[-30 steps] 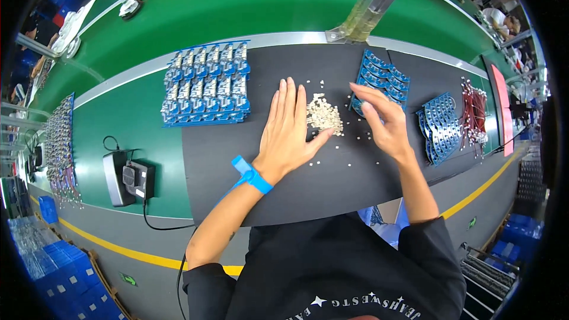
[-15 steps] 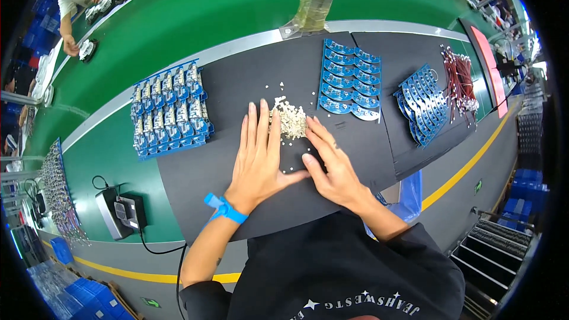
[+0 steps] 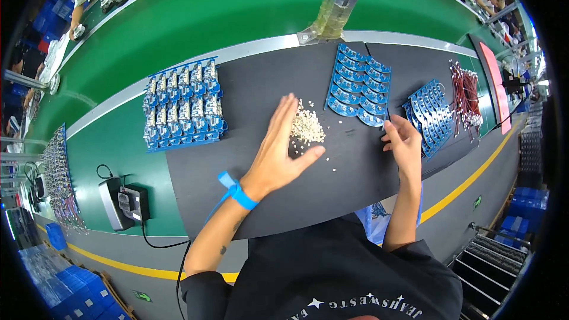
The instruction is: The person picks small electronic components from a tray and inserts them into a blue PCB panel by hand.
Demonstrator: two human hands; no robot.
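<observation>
White, grain-sized parts are gathered in a small heap (image 3: 307, 125) on a dark mat (image 3: 355, 172) that covers the surface, with a few loose grains scattered just beside it. What kind of part each grain is cannot be made out at this size. The left edge of the heap is hidden behind the left hand (image 3: 278, 151), which is laid flat and palm-down on the mat, its fingers (image 3: 283, 120) stretched out straight and held together, the thumb spread toward the heap; nothing is gripped. A blue wrist strap (image 3: 238, 191) is worn on that forearm, which is seen rising from the lower edge.

The right hand (image 3: 406, 142) is set well to the right of the heap, its fingers curled loosely downward onto the mat near the lower corner of a fanned stack of blue curved boards (image 3: 358, 86). Whether anything small is pinched under those fingertips cannot be told, since they are turned away from the camera. A second stack of blue curved boards (image 3: 431, 115) lies just beyond this hand, and a bundle of red wires (image 3: 465, 98) is seen further right, its ends too fine to be resolved.

A panel of blue boards with pale components (image 3: 182, 106) is laid at the mat's left edge, partly on the green belt (image 3: 225, 12). A small black device (image 3: 127, 201) with a cable is placed at the lower left. Other people's hands are glimpsed at the top left, cut off by the rim.
</observation>
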